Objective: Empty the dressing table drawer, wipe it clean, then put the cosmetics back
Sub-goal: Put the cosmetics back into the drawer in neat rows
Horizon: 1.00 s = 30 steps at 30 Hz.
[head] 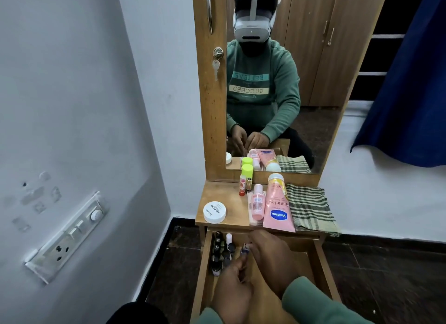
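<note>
- Wooden drawer [316, 258] stands pulled out below the desk [217, 196]; both hands work inside it near its front-left part.
- Small dark nail-polish bottles [220, 253] remain in a cluster along the drawer's left wall, so by the look of it the emptying step is not finished.
- Right hand [270, 258] reaches in from the right; its fingers [251, 247] are pinched on a small bottle [245, 247] with a bluish body.
- Left hand [233, 290] sits just below, fingers curled inward. Whether they clamp a bottle cannot be told, since the view there is blurred and the palm hides them.
- Lift one bottle per hand, upright, gripping the body, not the cap: the bottles are small, probably glass, and will likely tip their neighbours if dragged sideways.
- Clear the cluster from its near edge toward the back, so no hand passes over standing bottles.
- Set each bottle on the bare wood of the desk between the white jar [214, 212] and the lip-balm sticks [245, 185]; the right side is taken by the pink Vaseline tube [277, 210], the small pink bottle [257, 204] and the checked cloth [310, 209].
- Keep the cloth uncovered; the wiping step calls for it next.
- Check the drawer's back corners under the desk edge before wiping, as that area is shadowed.
</note>
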Motion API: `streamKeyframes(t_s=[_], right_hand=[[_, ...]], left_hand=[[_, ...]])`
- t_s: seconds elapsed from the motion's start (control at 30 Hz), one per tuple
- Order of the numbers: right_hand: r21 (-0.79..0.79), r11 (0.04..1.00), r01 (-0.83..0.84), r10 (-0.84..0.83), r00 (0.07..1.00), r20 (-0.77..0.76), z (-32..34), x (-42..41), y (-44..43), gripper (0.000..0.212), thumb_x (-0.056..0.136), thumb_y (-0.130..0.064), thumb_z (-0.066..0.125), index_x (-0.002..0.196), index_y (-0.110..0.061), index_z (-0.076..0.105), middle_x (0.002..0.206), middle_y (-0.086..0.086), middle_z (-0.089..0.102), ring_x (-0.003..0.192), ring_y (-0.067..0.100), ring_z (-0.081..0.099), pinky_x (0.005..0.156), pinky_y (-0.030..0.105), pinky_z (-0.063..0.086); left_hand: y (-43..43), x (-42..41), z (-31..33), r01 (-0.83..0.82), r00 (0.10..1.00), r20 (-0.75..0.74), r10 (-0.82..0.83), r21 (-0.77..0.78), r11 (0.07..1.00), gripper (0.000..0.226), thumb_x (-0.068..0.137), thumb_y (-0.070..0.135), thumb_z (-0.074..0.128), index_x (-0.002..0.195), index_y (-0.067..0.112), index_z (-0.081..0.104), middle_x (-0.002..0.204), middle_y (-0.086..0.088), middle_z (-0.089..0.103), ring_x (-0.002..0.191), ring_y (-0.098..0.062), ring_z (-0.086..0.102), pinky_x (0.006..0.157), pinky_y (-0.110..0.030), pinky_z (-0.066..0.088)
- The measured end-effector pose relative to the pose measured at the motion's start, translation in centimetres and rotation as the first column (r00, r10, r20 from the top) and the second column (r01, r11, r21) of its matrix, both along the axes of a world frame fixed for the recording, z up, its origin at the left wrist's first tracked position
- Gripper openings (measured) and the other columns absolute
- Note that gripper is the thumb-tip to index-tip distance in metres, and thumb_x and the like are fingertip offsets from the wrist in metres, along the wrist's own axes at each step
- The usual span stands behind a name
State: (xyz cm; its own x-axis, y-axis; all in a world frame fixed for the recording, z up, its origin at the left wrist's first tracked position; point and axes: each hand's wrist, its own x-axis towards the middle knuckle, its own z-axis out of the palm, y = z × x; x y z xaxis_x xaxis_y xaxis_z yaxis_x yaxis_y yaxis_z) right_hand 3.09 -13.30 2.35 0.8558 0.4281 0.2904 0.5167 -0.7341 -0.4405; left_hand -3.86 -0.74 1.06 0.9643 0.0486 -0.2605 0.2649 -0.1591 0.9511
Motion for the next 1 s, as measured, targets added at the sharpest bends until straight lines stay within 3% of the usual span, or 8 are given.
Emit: streamKeyframes(t_s=[0.1,0.17,0.23,0.33,0.47,0.6,0.8,1.0], right_hand=[[0.019,0.999,0.032,-0.032,0.999,-0.013,-1.5,0.5,0.7,0.016,0.096,-0.018,0.052,0.096,-0.013,0.068,0.096,0.005,0.069,0.084,0.025,0.065,0.070,0.039,0.052],[0.011,0.999,0.053,-0.053,0.999,-0.007,-2.3,1.0,1.0,0.011,0.095,-0.012,0.057,0.095,-0.014,0.068,0.095,0.004,0.069,0.083,0.025,0.065,0.069,0.039,0.053],[0.008,0.997,0.070,-0.070,0.997,-0.008,-2.9,1.6,1.3,0.011,0.094,-0.009,0.060,0.097,-0.014,0.069,0.096,0.004,0.070,0.084,0.024,0.066,0.070,0.040,0.055],[-0.026,0.998,0.053,-0.053,0.999,0.004,-3.4,2.1,1.6,0.013,0.092,-0.006,0.060,0.096,-0.016,0.069,0.096,0.002,0.069,0.084,0.023,0.065,0.069,0.037,0.054],[-0.055,0.998,0.026,-0.025,1.000,0.017,-3.6,2.4,1.9,0.014,0.089,-0.004,0.062,0.096,-0.014,0.069,0.097,0.004,0.069,0.086,0.024,0.065,0.070,0.038,0.054],[-0.062,0.998,0.012,-0.011,1.000,0.019,-3.6,2.4,2.1,0.012,0.090,-0.005,0.060,0.096,-0.013,0.068,0.098,0.006,0.067,0.087,0.027,0.064,0.071,0.040,0.053],[-0.066,0.998,0.012,-0.009,0.999,0.044,-3.8,2.4,2.3,0.014,0.088,-0.002,0.063,0.096,-0.013,0.068,0.098,0.005,0.067,0.084,0.026,0.065,0.068,0.039,0.054],[-0.043,0.999,0.015,-0.012,0.997,0.077,-4.2,2.3,1.9,0.028,0.081,-0.002,0.069,0.105,-0.016,0.071,0.103,0.004,0.072,0.086,0.024,0.070,0.068,0.037,0.060]], left_hand=[[-0.4,0.3,-0.2,0.024,1.000,-0.014,-0.023,0.031,0.999,0.070,0.091,-0.017,0.048,0.149,0.022,0.041,0.096,0.037,0.060,0.083,0.023,0.059,0.079,0.000,0.043],[-0.6,0.6,-0.4,0.036,0.999,-0.027,-0.035,0.045,0.998,0.071,0.092,-0.016,0.049,0.151,0.021,0.036,0.101,0.034,0.057,0.083,0.028,0.057,0.077,0.004,0.040],[-0.6,0.9,-1.0,0.029,0.999,-0.025,-0.028,0.035,0.999,0.070,0.092,-0.015,0.050,0.152,0.020,0.037,0.113,0.028,0.059,0.096,0.027,0.057,0.085,0.003,0.041],[-0.6,1.1,-2.0,0.014,1.000,-0.016,-0.014,0.031,0.999,0.070,0.091,-0.014,0.049,0.153,0.016,0.040,0.130,0.016,0.061,0.123,0.004,0.056,0.107,-0.014,0.043],[-0.7,1.2,-2.7,0.015,0.999,-0.029,-0.015,0.006,1.000,0.071,0.089,-0.013,0.052,0.149,0.025,0.044,0.117,0.028,0.060,0.116,0.009,0.056,0.107,-0.018,0.045],[-0.8,1.3,-3.0,0.000,1.000,-0.029,-0.001,-0.022,1.000,0.072,0.088,-0.014,0.052,0.135,0.040,0.044,0.117,0.030,0.063,0.112,0.010,0.058,0.106,-0.020,0.048],[-0.6,1.2,-3.1,0.009,0.999,-0.039,-0.011,-0.035,0.999,0.070,0.089,-0.016,0.050,0.149,0.019,0.046,0.137,0.009,0.062,0.131,-0.006,0.054,0.113,-0.025,0.044],[-0.7,1.0,-3.2,-0.004,1.000,-0.016,0.004,-0.010,1.000,0.066,0.091,-0.013,0.053,0.149,0.016,0.048,0.137,0.008,0.063,0.129,-0.005,0.056,0.112,-0.024,0.045]])
